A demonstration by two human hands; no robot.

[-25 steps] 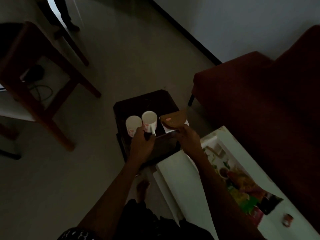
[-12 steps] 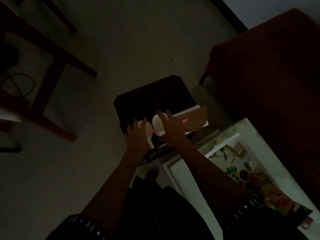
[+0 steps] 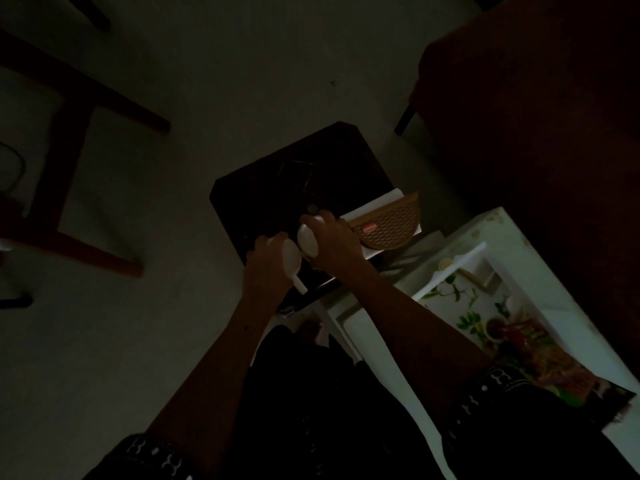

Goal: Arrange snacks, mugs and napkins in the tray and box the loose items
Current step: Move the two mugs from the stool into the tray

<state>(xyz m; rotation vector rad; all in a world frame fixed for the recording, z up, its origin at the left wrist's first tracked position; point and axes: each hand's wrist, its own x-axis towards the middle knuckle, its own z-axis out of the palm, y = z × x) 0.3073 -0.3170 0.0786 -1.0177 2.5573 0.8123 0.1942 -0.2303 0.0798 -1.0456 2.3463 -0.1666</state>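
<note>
Two mugs (image 3: 300, 249) sit side by side on the small table (image 3: 298, 181); the woven holder (image 3: 393, 225) lies at their three o'clock, the box (image 3: 498, 271) at four.

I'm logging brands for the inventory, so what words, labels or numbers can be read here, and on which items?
None can be read as text.
Red oval label on the brown woven semicircular holder: too small and dim.
Printed snack packet in the white tray: colourful artwork only, lettering blurred.
White mugs held in the left hand and right hand: no print legible.
</note>
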